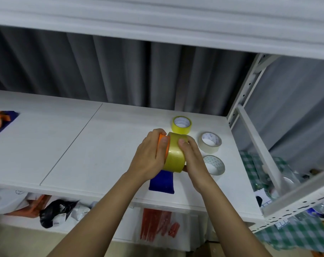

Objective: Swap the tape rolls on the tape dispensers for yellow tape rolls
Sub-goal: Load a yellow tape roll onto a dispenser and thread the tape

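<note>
Over the white shelf (87, 145), my left hand (150, 156) grips the orange side of a tape dispenser (164, 147); its blue handle (162, 181) points toward me. A yellow tape roll (175, 156) sits against the dispenser's orange side. My right hand (192, 156) holds this roll from the right, thumb on its top edge. A second yellow roll (181, 124) lies flat behind it. Two whitish rolls lie to the right, one (210, 142) further back and one (214, 165) nearer, partly behind my right hand.
Another orange and blue dispenser (1, 121) lies at the shelf's far left edge. A white metal rack upright (244, 93) and crossbars stand on the right, with a green checked cloth (254, 169) beyond. Bags and packets fill the level below the shelf.
</note>
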Demonstrator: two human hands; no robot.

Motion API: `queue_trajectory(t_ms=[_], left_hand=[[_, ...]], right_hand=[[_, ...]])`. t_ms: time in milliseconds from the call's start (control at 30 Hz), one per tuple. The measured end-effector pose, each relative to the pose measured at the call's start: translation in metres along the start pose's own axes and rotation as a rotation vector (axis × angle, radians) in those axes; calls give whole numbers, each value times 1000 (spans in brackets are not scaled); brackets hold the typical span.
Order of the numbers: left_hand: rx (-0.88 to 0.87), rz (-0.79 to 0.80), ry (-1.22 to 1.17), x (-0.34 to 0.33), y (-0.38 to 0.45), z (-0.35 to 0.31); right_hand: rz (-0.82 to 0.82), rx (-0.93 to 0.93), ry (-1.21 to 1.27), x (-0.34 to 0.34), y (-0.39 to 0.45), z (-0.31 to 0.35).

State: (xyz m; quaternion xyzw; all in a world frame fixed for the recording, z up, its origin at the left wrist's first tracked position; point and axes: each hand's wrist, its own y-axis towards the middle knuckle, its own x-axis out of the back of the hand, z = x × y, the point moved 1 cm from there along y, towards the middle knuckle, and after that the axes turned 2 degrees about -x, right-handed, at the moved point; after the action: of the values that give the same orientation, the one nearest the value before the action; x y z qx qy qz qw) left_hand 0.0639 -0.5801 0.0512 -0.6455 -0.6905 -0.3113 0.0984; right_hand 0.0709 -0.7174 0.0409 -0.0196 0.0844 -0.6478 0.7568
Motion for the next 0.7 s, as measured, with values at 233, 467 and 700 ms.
queue_trajectory(t_ms=[233,467,700], left_hand=[[185,216,-126,5,7,4],[101,5,-70,5,-1,0],[184,-228,-99,4,6,3]], right_hand=[[-36,26,3,-3,1,-2],[-118,-93,170,-9,8,-4],[-13,-50,-121,-10,6,-1]])
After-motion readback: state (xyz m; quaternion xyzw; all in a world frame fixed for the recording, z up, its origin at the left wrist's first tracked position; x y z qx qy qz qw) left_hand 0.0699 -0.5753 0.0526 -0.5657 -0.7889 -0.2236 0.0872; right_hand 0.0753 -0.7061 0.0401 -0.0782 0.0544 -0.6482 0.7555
